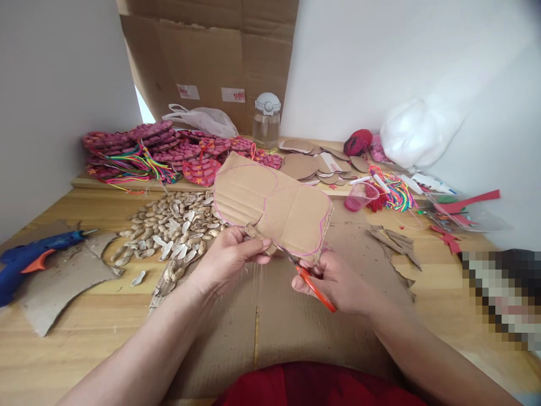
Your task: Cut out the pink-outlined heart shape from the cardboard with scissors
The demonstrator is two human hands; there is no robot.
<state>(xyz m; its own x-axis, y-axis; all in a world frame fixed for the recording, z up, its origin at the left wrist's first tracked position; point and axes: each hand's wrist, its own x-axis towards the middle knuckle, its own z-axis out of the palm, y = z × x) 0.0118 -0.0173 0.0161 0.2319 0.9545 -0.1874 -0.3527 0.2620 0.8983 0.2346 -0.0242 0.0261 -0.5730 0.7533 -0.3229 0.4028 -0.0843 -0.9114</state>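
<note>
Cardboard piece: The brown cardboard piece (291,211) is spanning the centre of the frame, tilting down toward the right and bearing two rounded outlines in pink-purple.
Left hand: The left hand (230,252) is pinching the cardboard piece at its lower edge, just below the centre.
Right hand: The right hand (336,282) is gripping the orange-handled scissors (316,288) right of the lower centre, well apart from the left one.
Blades: They are meeting the lower edge of the cardboard; how wide they are standing cannot be told.
Work surface: A large cardboard sheet (296,327) is covering the lower middle of the wooden table (105,203).
Peanut shells: The heap of shells (180,223) is spreading left of centre.
Glue gun: The blue glue gun (38,256) is lying at the far left, over a cardboard scrap (63,293).
Back row: Pink ornaments (169,148) are piling at the upper left; a bottle (266,127) is standing at the upper centre; cut cardboard shapes (300,166) are lying to its right.
Cup: The pink cup (361,197) is sitting right of centre, beside bright cords (399,193).
</note>
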